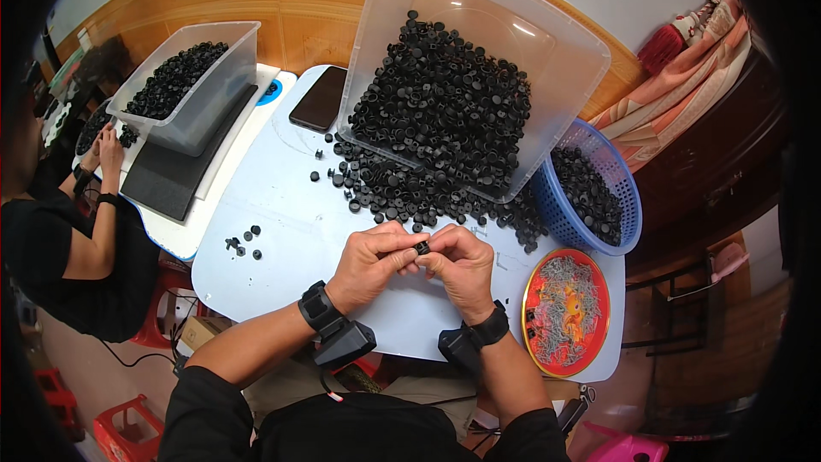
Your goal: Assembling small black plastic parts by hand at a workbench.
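Both my hands meet over the light table (282,274), close to its near edge. Pinched between the fingertips of my left hand (366,267) and my right hand (463,263) is a small round black plastic part (422,247); the fingers hide much of it. Just beyond lies a loose pile of similar black parts (402,192), spilling from a clear plastic bin (564,43) tipped toward me. To the right of my right hand sits a red plate (528,325) with many thin grey metal pieces (569,287), probably screws or pins.
A blue perforated basket (629,205) of black parts stands at the right. Several stray parts (248,235) lie at left, and a dark phone (319,99) at the back. On the adjoining table, a co-worker's hands (107,150) work beside another filled bin (201,90).
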{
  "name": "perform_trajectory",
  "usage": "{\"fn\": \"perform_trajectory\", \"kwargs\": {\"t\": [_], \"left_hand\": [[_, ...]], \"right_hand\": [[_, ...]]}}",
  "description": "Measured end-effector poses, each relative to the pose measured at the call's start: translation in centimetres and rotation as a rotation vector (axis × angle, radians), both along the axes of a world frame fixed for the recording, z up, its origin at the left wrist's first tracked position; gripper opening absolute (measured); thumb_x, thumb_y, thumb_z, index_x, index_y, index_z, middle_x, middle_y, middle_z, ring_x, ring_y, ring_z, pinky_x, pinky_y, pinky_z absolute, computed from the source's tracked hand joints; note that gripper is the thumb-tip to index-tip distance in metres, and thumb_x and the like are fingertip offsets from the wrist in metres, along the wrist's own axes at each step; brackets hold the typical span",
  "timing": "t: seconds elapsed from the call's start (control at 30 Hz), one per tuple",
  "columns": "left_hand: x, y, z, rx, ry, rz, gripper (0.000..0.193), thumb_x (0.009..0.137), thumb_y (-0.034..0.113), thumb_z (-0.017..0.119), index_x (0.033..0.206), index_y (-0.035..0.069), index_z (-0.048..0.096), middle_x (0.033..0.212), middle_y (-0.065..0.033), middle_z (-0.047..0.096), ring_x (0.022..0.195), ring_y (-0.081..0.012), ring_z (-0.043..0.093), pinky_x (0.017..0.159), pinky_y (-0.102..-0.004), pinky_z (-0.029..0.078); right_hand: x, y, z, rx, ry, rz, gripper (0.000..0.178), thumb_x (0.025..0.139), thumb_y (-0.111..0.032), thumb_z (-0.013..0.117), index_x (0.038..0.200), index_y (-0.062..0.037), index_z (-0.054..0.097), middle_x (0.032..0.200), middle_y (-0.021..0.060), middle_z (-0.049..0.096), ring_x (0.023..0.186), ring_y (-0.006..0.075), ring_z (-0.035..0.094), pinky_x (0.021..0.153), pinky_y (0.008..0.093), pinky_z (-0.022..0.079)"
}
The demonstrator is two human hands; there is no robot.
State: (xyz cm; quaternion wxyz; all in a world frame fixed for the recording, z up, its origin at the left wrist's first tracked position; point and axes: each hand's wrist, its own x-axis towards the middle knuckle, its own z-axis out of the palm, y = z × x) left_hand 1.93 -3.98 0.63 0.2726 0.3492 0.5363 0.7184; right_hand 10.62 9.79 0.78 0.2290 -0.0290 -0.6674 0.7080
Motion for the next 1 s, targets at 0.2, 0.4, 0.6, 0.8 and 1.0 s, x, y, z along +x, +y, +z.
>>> {"fn": "perform_trajectory", "kwargs": {"t": [0.2,0.4,0.6,0.8,1.0], "left_hand": [[-0.5,0.2,0.0,0.028,-0.054,-0.05,0.023,0.086,0.001,0.053,0.108,-0.001,0.06,0.084,-0.006,0.056,0.071,-0.0108,0.058,0.066,-0.021,0.049],[-0.4,0.4,0.3,0.022,-0.324,-0.072,0.023,0.086,0.007,0.055,0.107,-0.002,0.059,0.086,-0.0061,0.06,0.075,-0.0104,0.057,0.068,-0.0223,0.048],[-0.8,0.6,-0.9,0.049,-0.42,-0.137,0.021,0.086,0.011,0.057,0.103,-0.001,0.059,0.087,-0.0074,0.062,0.073,-0.0105,0.057,0.065,-0.0225,0.047],[-1.2,0.1,0.8,0.06,-0.438,0.009,0.023,0.088,0.017,0.055,0.098,-0.002,0.06,0.079,-0.0061,0.061,0.068,-0.0096,0.056,0.059,-0.0193,0.044],[-2.3,-0.4,0.8,0.139,-0.486,0.276,0.022,0.089,0.019,0.054,0.094,-0.002,0.06,0.077,-0.005,0.061,0.06,-0.0065,0.052,0.055,-0.0171,0.04]], "right_hand": [[-0.2,-0.1,0.0,0.078,-0.049,-0.08,0.015,0.071,0.003,0.069,0.076,-0.0028,0.056,0.069,0.0008,0.055,0.061,0.005,0.054,0.048,0.0167,0.043],[-0.3,-0.2,0.4,0.101,-0.08,-0.179,0.018,0.07,0.002,0.07,0.081,-0.0046,0.059,0.07,-0.0014,0.055,0.06,0.0036,0.05,0.051,0.0173,0.041],[0.1,-0.4,2.0,0.582,0.102,-0.197,0.024,0.068,0.002,0.069,0.091,-0.0016,0.061,0.077,0.0035,0.053,0.063,0.0087,0.051,0.053,0.0198,0.042],[2.0,1.8,5.1,0.722,0.136,-0.416,0.018,0.07,0.005,0.064,0.088,-0.0001,0.061,0.079,0.0058,0.055,0.064,0.0109,0.054,0.055,0.0214,0.044],[7.1,12.5,8.6,0.623,-0.031,-0.818,0.018,0.074,0.003,0.062,0.092,0.0023,0.061,0.075,0.0007,0.049,0.061,0.0062,0.05,0.048,0.0183,0.043]]}}
